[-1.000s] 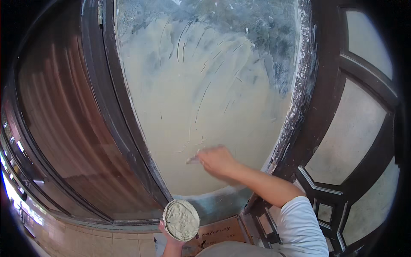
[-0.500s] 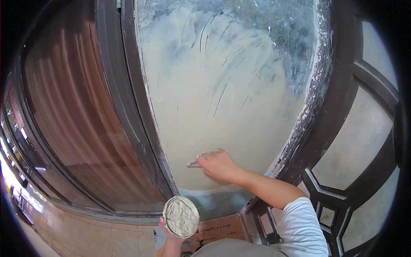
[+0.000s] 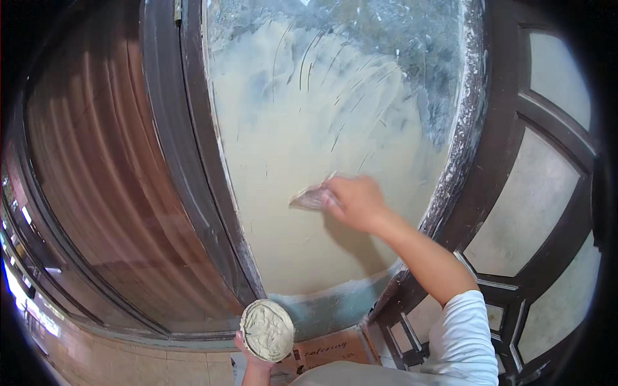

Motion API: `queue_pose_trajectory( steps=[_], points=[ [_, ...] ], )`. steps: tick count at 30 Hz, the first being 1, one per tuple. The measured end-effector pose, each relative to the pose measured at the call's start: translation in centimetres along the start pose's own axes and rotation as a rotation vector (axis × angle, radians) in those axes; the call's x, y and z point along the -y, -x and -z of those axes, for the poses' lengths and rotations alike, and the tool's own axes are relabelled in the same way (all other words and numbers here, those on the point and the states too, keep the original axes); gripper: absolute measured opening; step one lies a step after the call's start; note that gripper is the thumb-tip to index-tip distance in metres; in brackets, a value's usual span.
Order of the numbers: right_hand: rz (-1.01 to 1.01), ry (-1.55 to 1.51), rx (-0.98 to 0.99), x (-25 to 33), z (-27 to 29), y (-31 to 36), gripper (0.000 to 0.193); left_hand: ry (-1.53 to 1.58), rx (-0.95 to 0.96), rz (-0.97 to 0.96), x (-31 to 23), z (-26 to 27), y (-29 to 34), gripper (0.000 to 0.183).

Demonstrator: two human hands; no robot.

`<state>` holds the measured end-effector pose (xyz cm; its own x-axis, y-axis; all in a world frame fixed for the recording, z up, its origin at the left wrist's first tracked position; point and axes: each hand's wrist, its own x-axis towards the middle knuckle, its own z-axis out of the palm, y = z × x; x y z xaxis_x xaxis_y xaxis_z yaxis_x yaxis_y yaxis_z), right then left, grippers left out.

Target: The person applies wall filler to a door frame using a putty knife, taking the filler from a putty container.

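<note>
In my right hand (image 3: 359, 202), closed and a little blurred, is a putty scraper (image 3: 310, 197) with a wide, pale-smeared blade. It is at the middle of a wall panel (image 3: 283, 251) spread with cream filler; whether the blade touches the surface is hard to tell. Thin curved ridges mark the filler higher up, and bare bluish-grey wall shows at the top and along the bottom strip. Low in front of me, my left hand (image 3: 250, 355) grips a round tub of cream filler (image 3: 268, 329), its open top facing up. Most of the left fingers are hidden behind the tub.
A dark wooden frame (image 3: 209, 193) with a brown-curtained window (image 3: 122, 167) borders the panel on the left. On the right stands a dark door (image 3: 508, 186) with pale panes, beside a paint-flecked edge (image 3: 462, 138). Printed cardboard (image 3: 335, 350) lies on the tiled floor (image 3: 164, 363).
My right hand has moved up and slightly right with the scraper, whose blade face now shows more. The left hand and the tub have shifted only slightly in view.
</note>
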<state>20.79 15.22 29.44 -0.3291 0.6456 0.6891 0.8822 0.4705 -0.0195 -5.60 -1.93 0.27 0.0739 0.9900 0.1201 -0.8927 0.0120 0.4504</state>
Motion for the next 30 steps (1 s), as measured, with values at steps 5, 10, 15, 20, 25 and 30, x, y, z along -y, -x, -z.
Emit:
queue_pose_trajectory(
  steps=[5, 10, 15, 20, 25, 30],
  points=[
    [-0.177, -0.113, -0.288, -5.0, 5.6, -4.2, 0.032, -0.093, 0.004, 0.034, -0.2, -1.3, 0.1, 0.093],
    [-0.172, -0.142, -0.551, -6.5, 11.2, -6.1, 0.032, -0.040, -0.010, 0.018, -0.1, -0.6, 0.2, 0.092],
    [0.011, -0.038, -0.058, -3.3, 5.8, -3.6, 0.035, -0.040, -0.016, 0.067, 0.1, -2.4, -0.3, 0.091],
    [-0.194, -0.132, -0.529, -10.0, 12.8, -7.6, 0.035, 0.035, 0.049, 0.092, 1.7, -1.8, -0.4, 0.091],
    [-0.318, -0.360, -0.625, -11.6, 12.0, -3.6, 0.032, 0.024, 0.021, 0.005, 1.7, -1.8, 0.1, 0.090],
    [-0.288, -0.276, -0.141, -8.7, 2.7, 3.7, 0.031, 0.013, 0.010, 0.040, 3.0, -3.3, -0.2, 0.092]
  ],
)
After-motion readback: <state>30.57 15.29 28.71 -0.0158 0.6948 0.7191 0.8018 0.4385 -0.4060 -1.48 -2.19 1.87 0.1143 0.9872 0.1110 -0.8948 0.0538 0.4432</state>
